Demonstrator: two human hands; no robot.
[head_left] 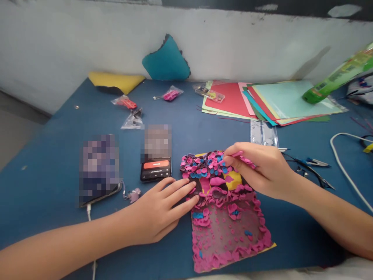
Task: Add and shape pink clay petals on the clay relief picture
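Bare left forearm (pixel 96 235) in front, right hand (pixel 259 167) pinching at a clay-covered panel

Below the pinch lies a rectangular panel with yellow edges, thickly decorated in pink, blue and purple clay-like pieces (pixel 225 225). It lies on the deep-blue tabletop (pixel 52 163), its crowded upper band right at the pinching fingers and its dotted mauve lower part nearer the wearer. The right hand has thumb and fingers pressed together on a slim, bright-pink, stick-like piece with a ridged end (pixel 247 161); whether its tip touches the panel is hidden by the fingers. It seems gripped close to the tip for fine control.

Lower and left of that grip, the left hand (pixel 164 210) rests palm down with fingers loosely spread, fingertips on the panel's left margin. It pinches nothing; this light contact probably keeps the panel from sliding.

Left of the pinch, beyond the left hand, a black phone with a lit screen (pixel 156 169) lies flat, perhaps placed there for easy viewing. Right of the grip are slim dark tools with blue parts (pixel 317 162), likely kept within reach. Farther away, ahead and to the right, a fanned stack of coloured paper sheets (pixel 279 101) lies near the wall, seemingly pushed back to free working space.
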